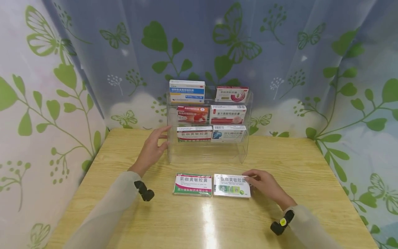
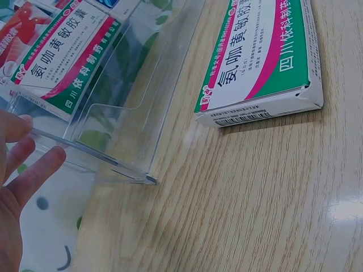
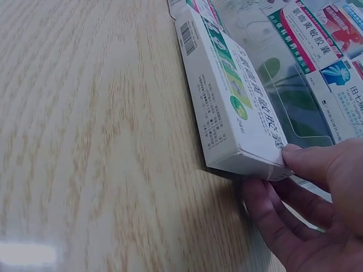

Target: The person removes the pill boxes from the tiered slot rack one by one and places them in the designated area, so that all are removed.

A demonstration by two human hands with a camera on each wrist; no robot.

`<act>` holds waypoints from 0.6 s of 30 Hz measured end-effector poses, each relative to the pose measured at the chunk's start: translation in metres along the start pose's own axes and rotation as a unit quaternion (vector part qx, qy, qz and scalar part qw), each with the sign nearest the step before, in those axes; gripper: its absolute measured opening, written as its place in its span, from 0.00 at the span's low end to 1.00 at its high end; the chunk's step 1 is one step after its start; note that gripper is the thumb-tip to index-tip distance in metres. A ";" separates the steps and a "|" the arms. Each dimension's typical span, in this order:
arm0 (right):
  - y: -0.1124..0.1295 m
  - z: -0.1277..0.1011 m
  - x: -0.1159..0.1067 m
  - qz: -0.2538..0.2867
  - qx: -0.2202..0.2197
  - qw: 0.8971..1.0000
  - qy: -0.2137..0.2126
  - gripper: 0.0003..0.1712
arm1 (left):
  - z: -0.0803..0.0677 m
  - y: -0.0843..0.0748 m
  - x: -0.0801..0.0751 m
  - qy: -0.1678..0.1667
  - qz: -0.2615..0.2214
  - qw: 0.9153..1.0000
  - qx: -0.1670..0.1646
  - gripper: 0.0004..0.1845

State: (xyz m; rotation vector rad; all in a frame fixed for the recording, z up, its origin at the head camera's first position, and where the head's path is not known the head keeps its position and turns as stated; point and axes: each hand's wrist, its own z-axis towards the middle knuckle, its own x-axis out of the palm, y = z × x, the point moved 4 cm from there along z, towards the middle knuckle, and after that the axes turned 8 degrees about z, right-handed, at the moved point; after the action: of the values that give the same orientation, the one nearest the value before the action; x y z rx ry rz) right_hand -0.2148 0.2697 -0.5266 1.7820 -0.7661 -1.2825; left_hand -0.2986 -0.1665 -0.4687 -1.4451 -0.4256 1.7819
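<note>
Head view: the clear rack point(image 1: 205, 153) stands on the wooden tabletop point(image 1: 155, 221), holding six boxes point(image 1: 194, 134) in three rows of two. In front of it lie a green-and-white box point(image 1: 192, 184) and, just beside it on the right, the white box point(image 1: 231, 191). The right hand point(image 1: 266, 185) is at the white box's right end; the left hand point(image 1: 150, 149) touches the rack's left side, fingers apart. I judge the step in hand to be taking hold of the white box.

Left wrist view: the fingers are extended and spread against the rack's side panel (apparently to steady it).

Right wrist view: the thumb and fingers pinch one end of the white box. A lift would call for an even pinch, clear of its neighbour. The carton is flat, with dark lettering, a green picture strip and a barcode; whether the pinched end is raised, I cannot tell.
</note>
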 end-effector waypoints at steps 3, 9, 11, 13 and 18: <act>0.001 0.002 0.003 -0.005 0.008 1.000 -0.007 0.16 | 0.000 0.001 0.000 0.000 0.002 1.000 0.000 0.35; 0.004 0.004 0.007 -0.012 0.006 1.000 -0.016 0.15 | 0.000 0.001 0.000 0.003 0.000 1.000 -0.003 0.36; 0.005 0.005 0.006 -0.012 0.002 1.000 -0.018 0.15 | 0.000 0.001 0.000 0.003 0.001 1.000 -0.002 0.36; 0.006 0.006 0.005 -0.013 0.000 1.000 -0.020 0.16 | 0.000 0.001 0.000 0.004 0.002 1.000 -0.002 0.36; 0.011 0.011 -0.008 -0.036 -0.012 0.998 -0.046 0.18 | 0.001 0.001 0.001 0.002 0.007 1.000 0.005 0.36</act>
State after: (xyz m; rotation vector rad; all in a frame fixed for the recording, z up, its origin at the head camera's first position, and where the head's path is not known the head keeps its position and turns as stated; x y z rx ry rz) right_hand -0.2276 0.2682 -0.5146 1.7547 -0.7403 -1.4248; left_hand -0.3001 -0.1664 -0.4699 -1.4475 -0.4041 1.7902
